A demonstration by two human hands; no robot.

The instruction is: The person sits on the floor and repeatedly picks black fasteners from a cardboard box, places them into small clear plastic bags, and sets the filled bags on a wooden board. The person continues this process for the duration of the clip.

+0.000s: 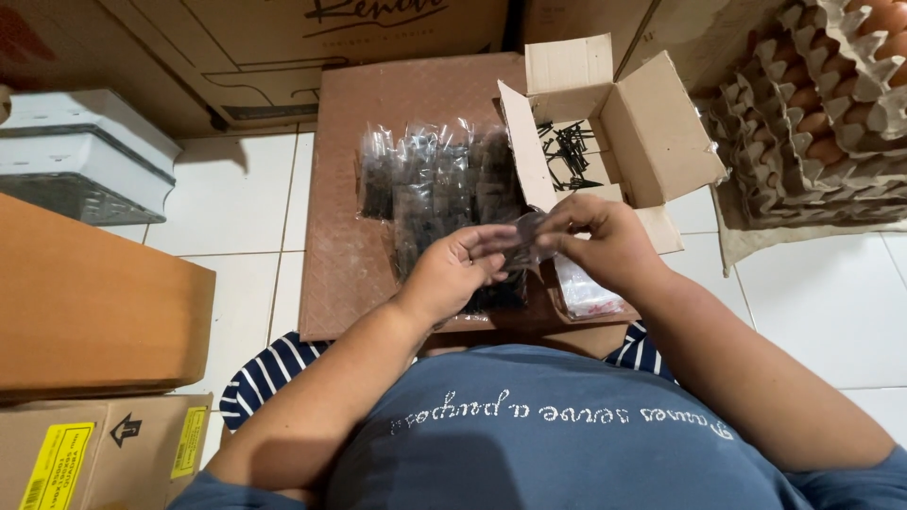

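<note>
Over the board (340,189), left hand (453,274) and right hand (605,241) pinch a small clear bag (527,236); a loose pinch could let it slip.

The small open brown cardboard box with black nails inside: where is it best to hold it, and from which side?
Probably grip the small open brown cardboard box by its right side wall, coming from the right. That wall stands clear, while the left flap leans over the clear plastic packets, and both hands work at its near edge.
</note>
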